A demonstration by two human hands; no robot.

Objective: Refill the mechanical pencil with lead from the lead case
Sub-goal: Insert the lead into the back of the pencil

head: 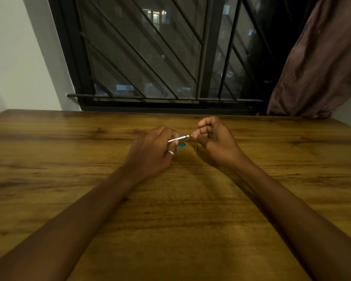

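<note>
Nearest, the wooden table (170, 220) lies bare; further off, the left hand (152, 153) grips the mechanical pencil (178, 138) above a turquoise lead case (181, 146). Right hand (215, 138) pinches something tiny, probably lead: it should feed straight, gently.
</note>
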